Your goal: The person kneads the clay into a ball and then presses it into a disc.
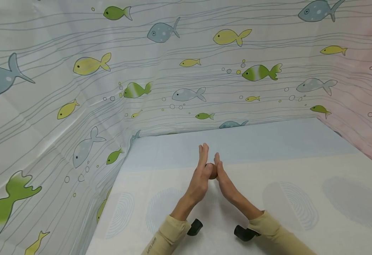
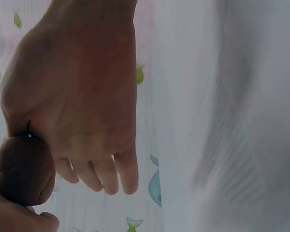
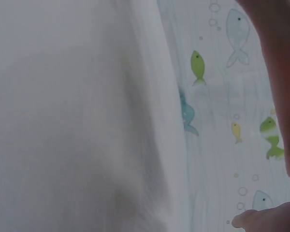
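Observation:
A brown ball [image 1: 213, 172], clay-like, is pressed between my two hands above the table. Fine cracks run over the ball [image 2: 24, 170] in the left wrist view. My left hand [image 1: 200, 182] is on its left side with fingers straight and pointing forward. On the other side, my right hand [image 1: 226, 183] leans in with its fingers extended along the ball. The left wrist view has the left hand [image 2: 82, 92] large, palm side showing, and part of the right hand [image 2: 12, 212] below the ball. At its right edge, the right wrist view catches only part of the right hand [image 3: 282, 63]; the ball is out of that view.
A pale cloth with circle patterns covers the table [image 1: 186, 156]. Fish-printed curtains [image 1: 186, 78] hang behind it and at both sides. Black wrist-worn devices [image 1: 244, 233] sit under the cuffs of the beige sleeves [image 1: 170, 232].

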Tool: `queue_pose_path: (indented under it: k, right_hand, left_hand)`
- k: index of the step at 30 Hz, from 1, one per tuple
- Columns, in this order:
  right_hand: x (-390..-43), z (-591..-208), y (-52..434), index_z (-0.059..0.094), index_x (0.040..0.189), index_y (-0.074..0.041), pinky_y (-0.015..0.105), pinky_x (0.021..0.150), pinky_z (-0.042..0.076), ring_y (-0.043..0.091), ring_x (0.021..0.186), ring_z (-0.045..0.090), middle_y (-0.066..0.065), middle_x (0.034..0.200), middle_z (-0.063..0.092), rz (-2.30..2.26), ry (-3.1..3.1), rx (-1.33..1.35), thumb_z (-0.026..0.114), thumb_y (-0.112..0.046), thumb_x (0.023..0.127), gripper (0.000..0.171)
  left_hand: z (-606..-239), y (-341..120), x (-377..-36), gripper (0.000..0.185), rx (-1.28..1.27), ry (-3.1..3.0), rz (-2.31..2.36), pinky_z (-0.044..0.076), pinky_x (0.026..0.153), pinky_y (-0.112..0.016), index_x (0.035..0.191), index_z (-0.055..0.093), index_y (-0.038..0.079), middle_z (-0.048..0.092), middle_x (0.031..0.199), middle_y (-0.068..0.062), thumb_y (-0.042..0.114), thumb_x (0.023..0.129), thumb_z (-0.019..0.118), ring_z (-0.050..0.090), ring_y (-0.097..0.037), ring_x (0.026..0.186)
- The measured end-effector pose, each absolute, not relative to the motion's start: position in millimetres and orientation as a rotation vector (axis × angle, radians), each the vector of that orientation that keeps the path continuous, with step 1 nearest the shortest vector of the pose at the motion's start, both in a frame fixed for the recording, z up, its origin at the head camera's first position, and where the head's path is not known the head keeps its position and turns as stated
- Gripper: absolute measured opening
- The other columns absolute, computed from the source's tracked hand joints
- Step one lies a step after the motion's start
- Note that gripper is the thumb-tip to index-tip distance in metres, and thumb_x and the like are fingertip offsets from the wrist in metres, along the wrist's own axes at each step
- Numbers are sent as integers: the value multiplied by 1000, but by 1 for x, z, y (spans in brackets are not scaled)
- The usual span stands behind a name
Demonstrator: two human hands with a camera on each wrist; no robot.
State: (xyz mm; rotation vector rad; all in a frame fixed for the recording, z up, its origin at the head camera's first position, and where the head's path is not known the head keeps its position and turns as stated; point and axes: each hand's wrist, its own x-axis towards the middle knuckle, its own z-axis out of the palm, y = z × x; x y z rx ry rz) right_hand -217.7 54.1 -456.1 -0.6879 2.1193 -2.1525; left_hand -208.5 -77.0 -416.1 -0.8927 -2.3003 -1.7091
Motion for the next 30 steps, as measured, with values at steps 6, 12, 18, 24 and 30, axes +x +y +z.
queue_pose_path:
  k: [6, 12, 18, 24, 30]
  right_hand:
    - [-207, -455, 47, -16, 157, -10, 68, 114, 5, 33, 150, -16, 11, 163, -18, -2114, 2114, -689, 1, -43, 107, 62]
    - [-196, -453, 42, -19, 157, -21, 69, 112, 7, 38, 150, -12, 16, 164, -16, -2082, 2126, -720, 1, -41, 108, 57]
    - [-191, -446, 40, -27, 154, -22, 70, 112, 6, 41, 149, -12, 17, 163, -19, -2099, 2146, -831, 2, -35, 109, 55]
    - [-193, -438, 42, -22, 155, -20, 71, 112, 2, 37, 151, -10, 14, 164, -16, -2144, 2165, -832, 3, -38, 108, 56]
    - [-197, -432, 44, -15, 157, -14, 69, 113, -2, 34, 152, -5, 13, 165, -9, -2146, 2249, -764, 6, -36, 109, 57]
  left_hand:
    - [-413, -79, -216, 68, -834, -2284, -1728, 0, 119, -58, 161, 4, 17, -6, 165, 10, 50, 104, 25, -9, -11, 152]
    - [-416, -82, -222, 66, -803, -2275, -1794, 0, 121, -53, 160, 4, 18, -4, 165, 10, 47, 105, 24, -8, -9, 151]
    - [-428, -87, -226, 63, -775, -2298, -1840, -1, 121, -50, 160, 3, 13, -3, 165, 5, 41, 106, 20, -7, -12, 151]
    - [-436, -86, -224, 64, -762, -2328, -1880, 0, 121, -49, 160, 2, 13, -3, 165, 5, 44, 106, 19, -7, -11, 151]
    - [-441, -86, -219, 65, -761, -2347, -1900, 1, 121, -48, 160, 0, 14, -3, 165, 7, 45, 107, 19, -7, -10, 151]
